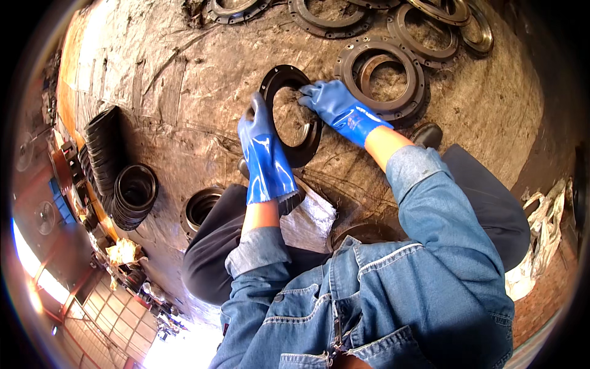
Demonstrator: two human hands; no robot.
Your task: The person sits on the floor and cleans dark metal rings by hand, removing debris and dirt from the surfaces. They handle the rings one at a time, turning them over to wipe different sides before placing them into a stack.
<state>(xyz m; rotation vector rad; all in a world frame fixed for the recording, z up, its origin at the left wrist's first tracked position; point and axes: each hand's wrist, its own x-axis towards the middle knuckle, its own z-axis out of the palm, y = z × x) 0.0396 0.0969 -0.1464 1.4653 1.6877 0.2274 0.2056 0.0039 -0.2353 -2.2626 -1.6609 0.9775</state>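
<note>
A dark metal flange ring (299,155) with small holes round its rim is held tilted up in front of me. My left hand (258,132), in a blue rubber glove, is closed on the ring's left side. My right hand (332,101), gloved alike, curls its fingers over the ring's upper right rim, with the fingertips reaching into its opening. Whether a small thing is also under those fingertips is hidden. Just beyond my right hand, a brown flange ring (409,61) with bolt holes lies flat, a smaller ring showing inside it.
Several more metal rings (332,24) lie at the far side on a stained ground sheet (203,92). To the left, black rings (101,141) are stacked in a leaning row. Another ring stack (200,206) stands by my left knee. White plastic sheeting (534,240) lies at the right.
</note>
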